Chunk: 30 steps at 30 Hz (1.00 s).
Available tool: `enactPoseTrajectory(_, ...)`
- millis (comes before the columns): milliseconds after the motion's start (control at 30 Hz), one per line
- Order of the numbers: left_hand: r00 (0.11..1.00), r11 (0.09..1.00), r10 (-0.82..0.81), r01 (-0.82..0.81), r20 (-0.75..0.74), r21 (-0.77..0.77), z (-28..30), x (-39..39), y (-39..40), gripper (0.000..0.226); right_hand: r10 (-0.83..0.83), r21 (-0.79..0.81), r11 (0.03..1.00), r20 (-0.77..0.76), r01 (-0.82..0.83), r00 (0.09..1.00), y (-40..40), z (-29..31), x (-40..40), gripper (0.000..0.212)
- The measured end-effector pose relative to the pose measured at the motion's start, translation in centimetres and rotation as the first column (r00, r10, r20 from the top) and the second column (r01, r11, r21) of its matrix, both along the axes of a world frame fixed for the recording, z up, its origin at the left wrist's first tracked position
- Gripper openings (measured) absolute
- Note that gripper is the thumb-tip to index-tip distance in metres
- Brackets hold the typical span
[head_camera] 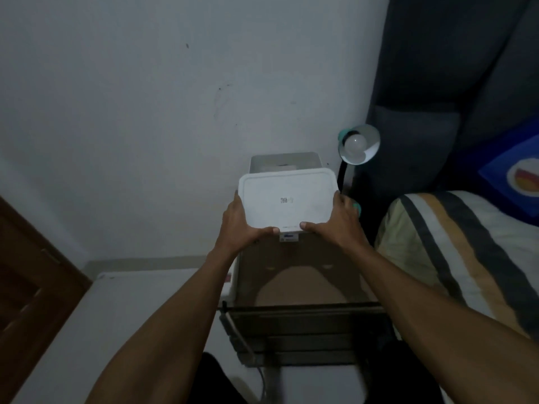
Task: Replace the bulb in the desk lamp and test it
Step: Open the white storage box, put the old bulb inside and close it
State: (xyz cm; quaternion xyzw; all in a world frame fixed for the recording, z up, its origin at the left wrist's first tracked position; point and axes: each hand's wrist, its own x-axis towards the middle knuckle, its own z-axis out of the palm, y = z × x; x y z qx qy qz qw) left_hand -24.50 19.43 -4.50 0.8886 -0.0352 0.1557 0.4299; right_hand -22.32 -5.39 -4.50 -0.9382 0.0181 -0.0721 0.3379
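A white plastic lid (287,196) is held over an open storage box (284,161) that stands against the wall. My left hand (242,223) grips the lid's left edge, thumb on top near the front. My right hand (339,220) grips its right edge the same way. To the right stands a desk lamp (358,144) with a teal shade on a black gooseneck. A white bulb (355,143) sits in the shade, unlit and facing me. The room is dim.
A bed with a striped cover (455,258) lies on the right, and a dark headboard (455,83) rises behind the lamp. A dark rack (306,330) stands in front of the box. A wooden door (32,287) is at the left, with pale floor below it.
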Motion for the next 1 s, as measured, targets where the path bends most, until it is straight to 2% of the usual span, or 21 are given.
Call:
enactPoseTrajectory(267, 0.964, 0.996, 0.075, -0.061, -0.255, 0.066, -7.6, -6.3, -1.0, 0.127, -0.030, 0.016, 0.999, -0.148, 0.033, 0.988, -0.6, -6.1, -7.0, 0.118)
enactPoseTrajectory(433, 0.905, 0.993, 0.092, -0.050, -0.415, 0.111, -11.1, -7.4, -1.3, 0.130, -0.058, -0.053, 0.998, -0.281, 0.045, 0.958, -0.6, -9.2, -8.5, 0.121)
enactPoseTrajectory(633, 0.866, 0.976, 0.145, -0.047, -0.479, 0.212, -11.3, -6.8, -2.1, 0.122, -0.092, -0.129, 0.990, -0.362, 0.048, 0.928, -0.3, -10.8, -7.8, 0.121)
enactPoseTrajectory(1000, 0.757, 0.907, 0.241, 0.047, -0.607, 0.419, -11.6, -4.7, -3.0, 0.131, -0.129, -0.259, 0.966, -0.442, 0.012, 0.888, 0.2, -11.4, -6.5, 0.116)
